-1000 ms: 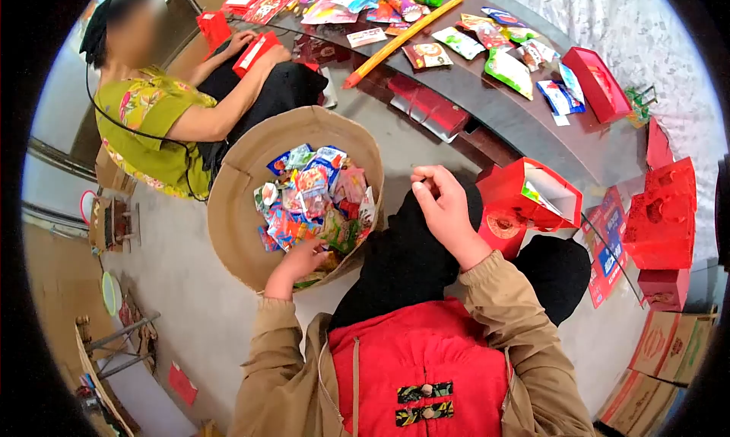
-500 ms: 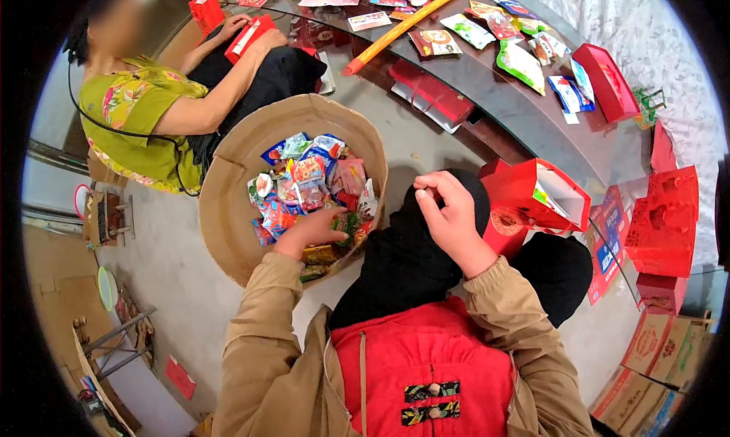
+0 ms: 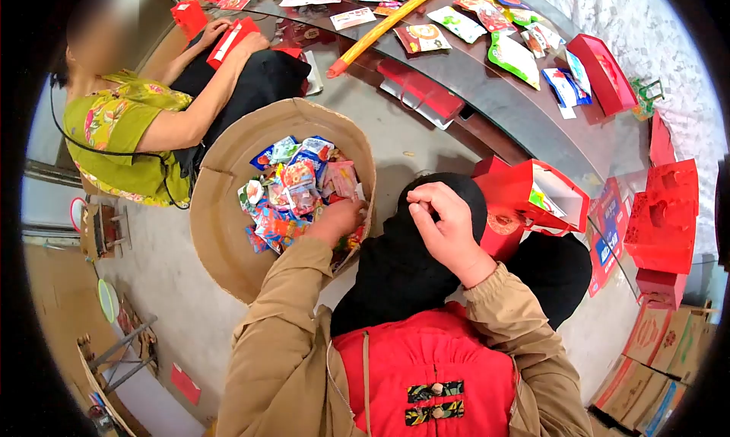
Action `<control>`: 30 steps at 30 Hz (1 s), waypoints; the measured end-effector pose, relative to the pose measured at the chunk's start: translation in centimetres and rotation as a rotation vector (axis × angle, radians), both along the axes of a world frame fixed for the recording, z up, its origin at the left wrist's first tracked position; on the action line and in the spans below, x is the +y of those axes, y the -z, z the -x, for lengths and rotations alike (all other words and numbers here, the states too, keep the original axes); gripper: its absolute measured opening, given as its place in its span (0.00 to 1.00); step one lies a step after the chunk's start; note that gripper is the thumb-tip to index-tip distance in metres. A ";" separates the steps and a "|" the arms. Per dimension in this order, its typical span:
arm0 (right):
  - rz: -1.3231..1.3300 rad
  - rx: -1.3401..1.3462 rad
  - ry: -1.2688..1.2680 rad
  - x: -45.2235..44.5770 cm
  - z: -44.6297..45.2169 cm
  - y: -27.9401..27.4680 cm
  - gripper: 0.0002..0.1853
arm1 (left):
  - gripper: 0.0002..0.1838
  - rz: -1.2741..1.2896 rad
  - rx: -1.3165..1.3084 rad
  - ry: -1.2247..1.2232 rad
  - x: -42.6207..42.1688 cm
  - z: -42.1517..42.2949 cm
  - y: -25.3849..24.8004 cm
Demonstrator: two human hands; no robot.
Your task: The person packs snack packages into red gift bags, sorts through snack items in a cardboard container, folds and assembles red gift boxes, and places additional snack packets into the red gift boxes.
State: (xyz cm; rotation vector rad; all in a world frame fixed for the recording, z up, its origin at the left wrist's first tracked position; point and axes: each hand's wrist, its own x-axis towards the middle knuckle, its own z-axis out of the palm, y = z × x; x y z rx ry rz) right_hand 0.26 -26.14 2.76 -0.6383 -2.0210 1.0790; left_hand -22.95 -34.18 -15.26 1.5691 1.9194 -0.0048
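Note:
My left hand is down inside a round cardboard bin, at its right side, among colourful snack packets. Its fingers curl downward and partly hide, so whatever they grip does not show. Above my black-clad knee, my right hand is closed in a loose curl, with thumb and fingertips close together and nothing sticking out. Right of that hand, a red gift box stands by my legs, with a green-and-white packet showing in its opening.
Another person in a yellow-green shirt sits at left, handling a red box. The dark table carries several snack packets, an orange stick and an open red box. Red bags and cartons stand at right.
My left hand has shifted right and up within the bin, and its fingers are more curled. My right hand stays over my knee. The view has turned slightly.

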 end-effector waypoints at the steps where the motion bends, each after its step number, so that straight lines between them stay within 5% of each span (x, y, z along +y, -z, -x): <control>1: -0.007 -0.009 -0.001 0.1 -0.2 -0.1 0.08 | 0.18 -0.018 -0.002 -0.049 -0.3 0.0 0.3; 13: -0.091 0.029 0.009 0.5 -0.8 0.1 0.07 | 0.32 0.122 0.205 -0.362 -3.7 1.4 1.3; 17: -0.096 0.027 0.018 0.4 -1.1 -0.1 0.06 | 0.18 -0.042 0.210 -0.426 -5.0 3.5 5.8; 22: -0.145 0.051 0.020 0.4 -0.9 0.0 0.06 | 0.19 -0.038 0.324 -0.457 -5.8 4.1 3.0; 24: -0.126 0.052 0.025 0.2 -0.6 -0.4 0.05 | 0.13 -0.080 0.312 -0.602 -5.2 3.0 -3.7; 30: -0.068 0.045 0.031 -0.7 -0.3 -0.4 0.03 | 0.10 -0.792 0.266 -0.644 -8.3 4.4 -11.6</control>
